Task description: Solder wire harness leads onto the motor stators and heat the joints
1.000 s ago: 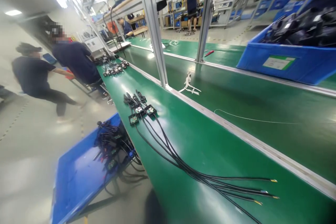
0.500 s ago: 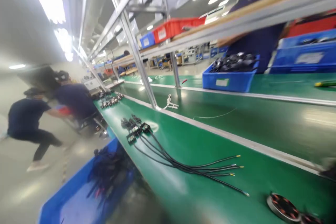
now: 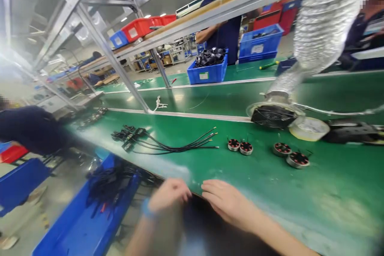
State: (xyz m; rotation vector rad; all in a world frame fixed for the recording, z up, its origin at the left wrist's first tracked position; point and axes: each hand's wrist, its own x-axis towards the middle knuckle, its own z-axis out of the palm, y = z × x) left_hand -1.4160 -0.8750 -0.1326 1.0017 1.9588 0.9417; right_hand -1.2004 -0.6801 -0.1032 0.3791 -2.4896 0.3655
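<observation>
- Since the head cam sits tilted and the left side smears into a haze, plenty is hard to make out: both forearms run off the bottom edge, and a dark shape (image 3: pixel 207 228) under the hands is too dim to identify.
- Fingers: the left hand (image 3: pixel 169 196), with a blue wristband (image 3: pixel 146 209), and the right hand (image 3: pixel 225 200) both look relaxed and empty, slightly curled, grasping nothing. They sit side by side at the near edge of the green conveyor belt (image 3: pixel 330 184). I can't tell if the left fingertips actually touch it.
- Closest items: 4 round motors (image 3: pixel 246 148) with red-and-black tops and thin wire stubs sit on the belt, well ahead of the right hand, in 2 pairs. Windings and fine detail are too small to read.
- Left of those, a black cable bundle (image 3: pixel 168 146) lies flat with gold-tipped wire ends pointing right. Its small green circuit boards (image 3: pixel 129 145) overlap, so I can't count them.
- Beyond the motors, a silver flexible duct (image 3: pixel 321 28) comes down to a round fan (image 3: pixel 273 116) at the belt's far side, beside a pale roll of tape (image 3: pixel 309 128).
- Down left, a blue crate (image 3: pixel 87 216) holds more black cables, and a co-worker's dark shirt (image 3: pixel 30 128) is cut off by the frame.
</observation>
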